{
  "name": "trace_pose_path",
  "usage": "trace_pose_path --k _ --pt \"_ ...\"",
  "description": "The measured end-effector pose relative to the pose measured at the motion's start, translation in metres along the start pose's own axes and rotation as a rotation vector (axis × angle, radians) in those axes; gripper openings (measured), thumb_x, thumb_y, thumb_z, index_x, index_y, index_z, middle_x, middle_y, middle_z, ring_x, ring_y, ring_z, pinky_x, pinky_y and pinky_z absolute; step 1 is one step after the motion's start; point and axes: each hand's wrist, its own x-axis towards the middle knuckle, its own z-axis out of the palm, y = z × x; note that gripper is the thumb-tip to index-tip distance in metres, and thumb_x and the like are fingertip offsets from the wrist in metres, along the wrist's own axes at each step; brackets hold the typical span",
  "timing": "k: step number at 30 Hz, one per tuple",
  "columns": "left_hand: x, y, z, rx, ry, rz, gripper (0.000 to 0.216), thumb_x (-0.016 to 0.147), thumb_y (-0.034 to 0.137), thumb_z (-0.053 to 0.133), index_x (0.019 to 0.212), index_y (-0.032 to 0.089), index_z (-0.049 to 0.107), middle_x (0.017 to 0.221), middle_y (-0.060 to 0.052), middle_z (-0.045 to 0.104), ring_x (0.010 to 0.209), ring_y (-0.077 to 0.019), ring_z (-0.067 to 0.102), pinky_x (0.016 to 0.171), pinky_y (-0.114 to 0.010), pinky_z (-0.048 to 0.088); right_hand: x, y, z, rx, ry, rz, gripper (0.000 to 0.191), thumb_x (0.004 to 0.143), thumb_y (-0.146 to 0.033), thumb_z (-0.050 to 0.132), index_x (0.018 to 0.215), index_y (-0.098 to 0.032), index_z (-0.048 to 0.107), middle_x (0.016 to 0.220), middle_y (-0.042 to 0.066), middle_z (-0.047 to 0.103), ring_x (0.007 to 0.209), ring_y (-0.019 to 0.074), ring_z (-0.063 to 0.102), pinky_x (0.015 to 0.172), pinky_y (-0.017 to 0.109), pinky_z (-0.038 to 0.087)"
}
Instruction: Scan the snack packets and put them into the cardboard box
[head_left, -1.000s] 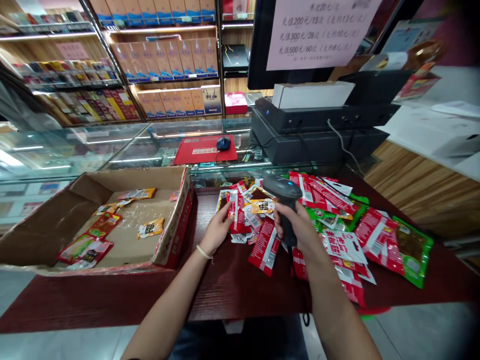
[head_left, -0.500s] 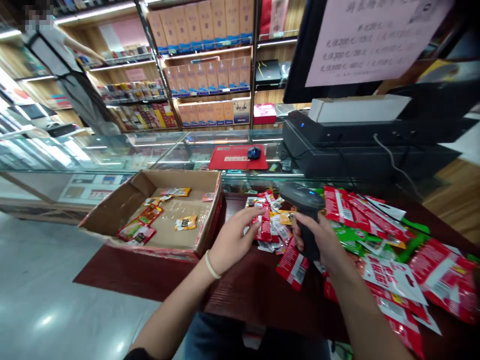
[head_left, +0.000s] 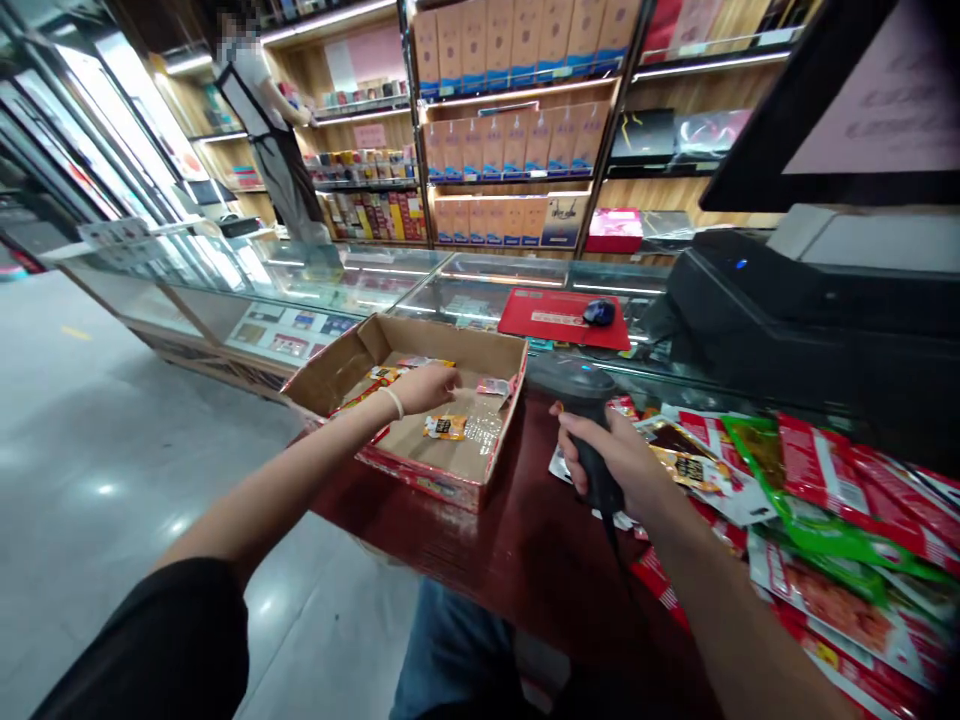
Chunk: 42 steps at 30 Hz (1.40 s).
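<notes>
My left hand (head_left: 429, 388) reaches into a shallow cardboard box (head_left: 480, 490), above a few small snack packets. Its fingers bend loosely downward, with nothing visible in them. Nearby in the box lie an orange-and-white packet (head_left: 445, 427) and a pinkish packet (head_left: 495, 387); my forearm hides part of the others. To the right of the box, my right hand (head_left: 611, 455) is wrapped round the handle of a black barcode scanner (head_left: 574, 378), held upright with a small blue light on top. Red, green and white snack packets (head_left: 825, 490) are heaped beside and beyond my right hand.
A glass counter (head_left: 360, 270) runs behind the dark red table (head_left: 517, 560). On it are a red mat (head_left: 525, 315), a computer mouse (head_left: 599, 312) and black checkout equipment (head_left: 817, 310). A person (head_left: 277, 150) stands by the shelves at back left.
My left hand has moved from the packets near the scanner leftward into the box. My right hand keeps hold of the barcode scanner. The view has swung left.
</notes>
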Motion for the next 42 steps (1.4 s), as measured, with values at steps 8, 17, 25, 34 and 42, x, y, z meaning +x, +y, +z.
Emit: trace_pose_path --k 8,17,25,34,42 --pt "0.003 -0.044 0.041 0.181 -0.391 -0.041 0.049 0.065 0.032 0.074 0.11 0.016 0.065 0.108 -0.01 0.068 0.091 -0.0224 0.063 0.075 -0.026 0.043 0.025 0.002 0.031 -0.029 -0.059 0.06 0.031 0.078 -0.045 0.068 0.09 -0.022 0.051 0.055 -0.008 0.051 0.035 0.0081 0.043 0.032 0.02 0.039" --pt "0.001 -0.04 0.047 0.204 -0.515 -0.04 0.029 0.066 0.027 0.071 0.094 0.019 0.067 0.096 -0.008 0.07 0.082 -0.0204 0.061 0.067 -0.025 0.038 0.033 0.014 0.033 -0.006 -0.039 0.055 0.029 0.08 -0.044 0.067 0.087 -0.022 0.049 0.056 -0.008 0.052 0.036 0.0086 0.044 0.032 0.021 0.041" --pt "0.005 -0.019 0.009 -0.247 -0.147 -0.032 0.023 0.07 0.034 0.069 0.085 0.016 0.066 0.077 -0.003 0.066 0.069 -0.0159 0.057 0.065 -0.025 0.04 0.013 0.006 0.007 0.046 -0.002 -0.004 0.027 0.082 -0.042 0.067 0.091 -0.021 0.053 0.056 -0.007 0.053 0.036 0.0087 0.044 0.032 0.021 0.041" --pt "-0.005 0.097 -0.029 -1.089 -0.065 -0.076 0.044 0.072 0.024 0.072 0.115 0.016 0.064 0.089 -0.005 0.069 0.068 -0.0096 0.06 0.065 -0.021 0.047 -0.021 0.011 -0.051 0.086 0.138 -0.023 0.035 0.082 -0.046 0.067 0.066 -0.02 0.05 0.048 -0.005 0.049 0.035 0.0089 0.044 0.033 0.022 0.04" --pt "-0.006 0.173 0.042 -1.217 -0.072 0.025 0.045 0.08 0.022 0.063 0.125 0.018 0.059 0.102 -0.007 0.07 0.077 -0.012 0.063 0.068 -0.022 0.047 -0.043 0.032 -0.106 0.154 0.297 -0.085 0.028 0.079 -0.045 0.07 0.082 -0.021 0.056 0.056 -0.005 0.054 0.037 0.009 0.045 0.032 0.022 0.04"
